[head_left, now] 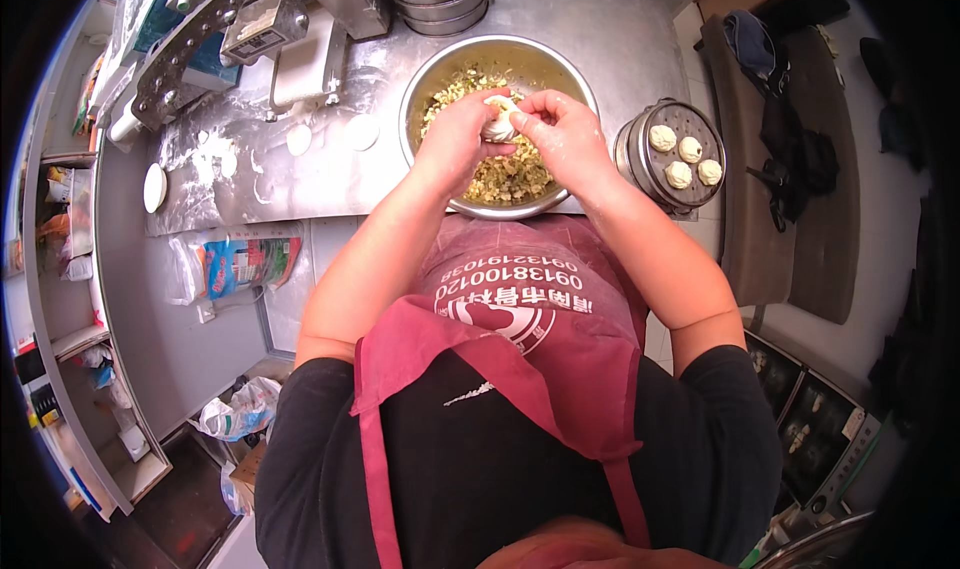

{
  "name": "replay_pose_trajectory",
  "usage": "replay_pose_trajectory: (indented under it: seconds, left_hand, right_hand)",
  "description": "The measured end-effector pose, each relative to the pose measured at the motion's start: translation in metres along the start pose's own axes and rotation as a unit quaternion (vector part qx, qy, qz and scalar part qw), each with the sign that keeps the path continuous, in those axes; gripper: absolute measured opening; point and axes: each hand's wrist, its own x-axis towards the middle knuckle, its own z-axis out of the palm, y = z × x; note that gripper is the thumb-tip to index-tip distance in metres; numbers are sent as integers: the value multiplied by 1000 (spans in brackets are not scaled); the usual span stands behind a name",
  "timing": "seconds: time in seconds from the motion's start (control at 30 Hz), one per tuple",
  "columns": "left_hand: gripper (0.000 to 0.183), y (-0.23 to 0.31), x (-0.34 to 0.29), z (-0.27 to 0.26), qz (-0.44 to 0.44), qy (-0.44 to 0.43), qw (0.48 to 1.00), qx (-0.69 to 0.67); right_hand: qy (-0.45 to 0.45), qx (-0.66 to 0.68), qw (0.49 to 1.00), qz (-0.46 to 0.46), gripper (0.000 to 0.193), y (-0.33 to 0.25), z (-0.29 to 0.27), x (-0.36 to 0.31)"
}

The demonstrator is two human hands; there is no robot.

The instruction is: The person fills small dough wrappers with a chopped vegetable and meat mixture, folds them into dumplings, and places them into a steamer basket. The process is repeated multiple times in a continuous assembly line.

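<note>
Above a large metal bowl (545, 64) of chopped yellow-green filling (505, 181), both hands work on one pleated stuffed bun (499, 127). My left hand (455, 139) cups the bun from the left side, its fingers curled around it. From the right, my right hand (568, 141) pinches the dough at the bun's top edge between thumb and fingers. Part of the bun is hidden behind the fingers. To the right of the bowl stands a round metal steamer (650, 174) with several pleated buns (678, 175) spaced out on its perforated tray.
Two flat dough rounds (362, 131) lie on the floury metal table (330, 184) left of the bowl. A dough machine (215, 44) occupies the far left. Stacked metal steamers (440, 4) stand behind the bowl. A white oval piece (155, 187) sits near the table's left end.
</note>
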Motion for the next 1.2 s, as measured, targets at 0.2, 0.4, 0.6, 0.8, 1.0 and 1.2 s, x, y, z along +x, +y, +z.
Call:
replay_pose_trajectory:
  seconds: [0.2,0.4,0.6,0.8,1.0,1.2]
  left_hand:
    - [38,-28,-10,1,88,77,992,55]
    - [36,-11,-4,3,44,39,987,148]
    - [45,7,9,-18,-69,-96,992,52]
    - [49,-1,7,-6,-35,31,996,-78]
    - [56,-17,8,16,-64,70,967,-236]
    - [63,0,5,11,-66,64,991,-95]
  right_hand:
    - [35,-162,961,-223,19,7,8,-11]
    - [-21,-219,939,-263,16,4,-9,1]
    - [-64,-164,973,-149,19,-21,-4,-4]
    - [1,-42,998,-56,17,-14,-5,3]
    - [69,-195,935,-287,16,3,2,-7]
    - [38,-124,971,-201,13,-5,5,-8]
